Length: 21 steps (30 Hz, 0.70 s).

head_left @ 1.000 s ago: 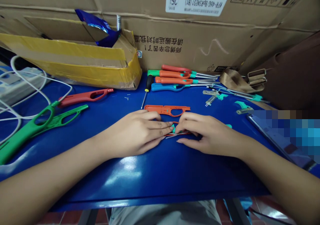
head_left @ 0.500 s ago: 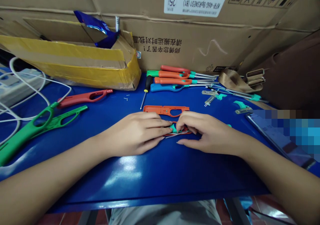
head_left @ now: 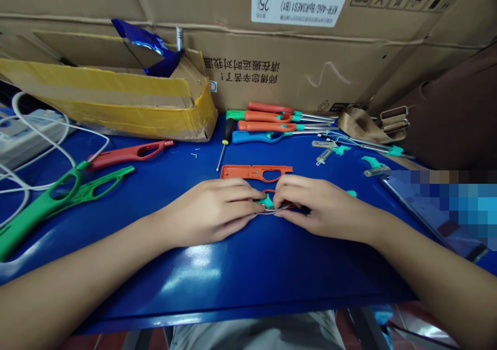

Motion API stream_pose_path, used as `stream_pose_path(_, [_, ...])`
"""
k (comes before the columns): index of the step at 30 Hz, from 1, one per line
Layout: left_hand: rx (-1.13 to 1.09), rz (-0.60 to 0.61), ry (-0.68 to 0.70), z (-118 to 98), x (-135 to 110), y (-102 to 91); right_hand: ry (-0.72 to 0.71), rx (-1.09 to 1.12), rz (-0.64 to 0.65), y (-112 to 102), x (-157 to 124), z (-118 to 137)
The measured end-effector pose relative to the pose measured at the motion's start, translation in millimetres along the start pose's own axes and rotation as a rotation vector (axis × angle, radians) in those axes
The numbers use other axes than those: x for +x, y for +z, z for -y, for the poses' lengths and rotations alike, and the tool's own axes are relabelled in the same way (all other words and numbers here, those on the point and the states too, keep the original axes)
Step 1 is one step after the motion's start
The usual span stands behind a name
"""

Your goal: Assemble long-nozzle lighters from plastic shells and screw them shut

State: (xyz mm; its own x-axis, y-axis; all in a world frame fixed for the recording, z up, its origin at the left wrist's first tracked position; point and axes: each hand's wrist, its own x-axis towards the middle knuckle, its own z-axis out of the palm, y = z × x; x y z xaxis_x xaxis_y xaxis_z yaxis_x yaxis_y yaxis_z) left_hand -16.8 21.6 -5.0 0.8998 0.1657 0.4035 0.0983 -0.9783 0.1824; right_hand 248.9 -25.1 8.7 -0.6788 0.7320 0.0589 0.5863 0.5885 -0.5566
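My left hand (head_left: 212, 210) and my right hand (head_left: 320, 207) meet at the middle of the blue table (head_left: 240, 272). Their fingertips pinch a small assembly (head_left: 268, 203) with a teal trigger piece, a metal strip and an orange shell half under it. Most of that shell is hidden by my fingers. A second orange shell half (head_left: 256, 172) lies flat just beyond my hands. A black-handled screwdriver (head_left: 226, 140) lies behind it, tip toward me.
Finished orange, green and blue lighters (head_left: 272, 122) lie in a row by the cardboard wall. Teal and metal parts (head_left: 337, 150) are scattered at the right. Green shells (head_left: 58, 197) and a red shell (head_left: 130, 152) lie at the left, by a taped box (head_left: 116, 101) and white cables (head_left: 34, 148).
My fingertips have shifted slightly around the teal piece, with my right hand's fingers closing in more over it. Everything else on the table is as before.
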Motion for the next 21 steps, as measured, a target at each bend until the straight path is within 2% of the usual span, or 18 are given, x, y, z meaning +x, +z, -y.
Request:
stream_pose_path(9, [-0.056, -0.006, -0.042, -0.1, -1.7, 0.9, 0.106, 0.07, -0.069, -2.7, 1.2, 3.5])
stream_pose_path(17, [0.006, 0.044, 0.013, 1.1, -0.5, -1.8, -0.004, 0.073, -0.07, -2.5, 3.7, -0.9])
stream_pose_path(21, [0.032, 0.048, 0.026, 0.7, 0.5, -0.9, -0.003, 0.08, -0.071, -2.3, 2.3, -2.2])
